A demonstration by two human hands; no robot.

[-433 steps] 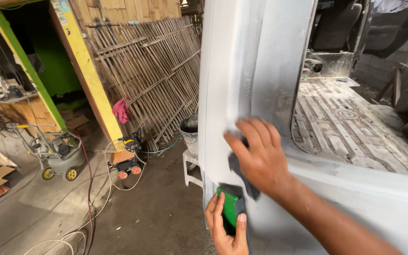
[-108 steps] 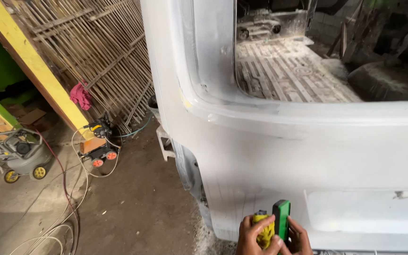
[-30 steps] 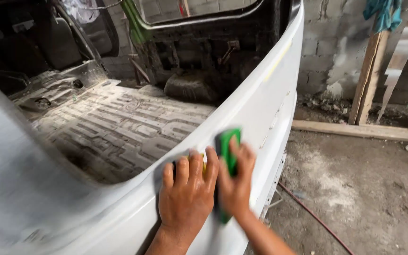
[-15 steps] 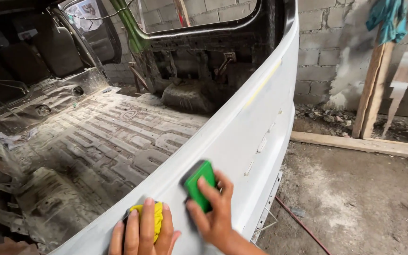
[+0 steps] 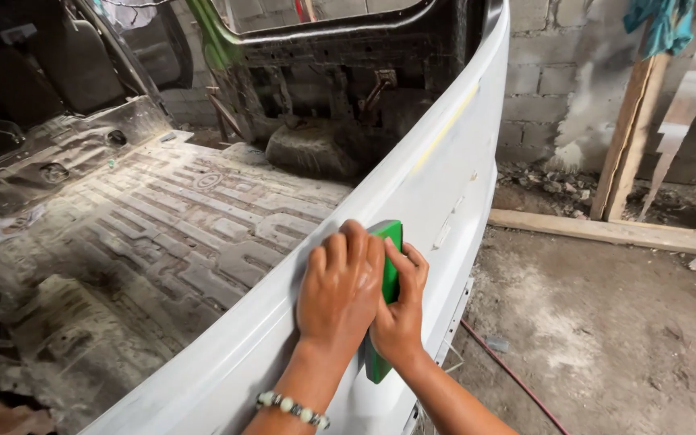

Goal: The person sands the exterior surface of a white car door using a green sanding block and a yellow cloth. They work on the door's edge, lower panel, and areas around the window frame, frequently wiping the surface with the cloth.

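Left hand (image 5: 340, 290) now flat over green block (image 5: 386, 302), right hand (image 5: 399, 310) gripping

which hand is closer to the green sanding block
Right. The right hand grips the green sanding block against the white body panel, fingers wrapped around it. The left hand lies flat on the panel beside it, partly overlapping the block's left edge.

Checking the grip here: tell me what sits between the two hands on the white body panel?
In the head view, a green sanding block stands on edge between the left hand and right hand, against the white body panel.
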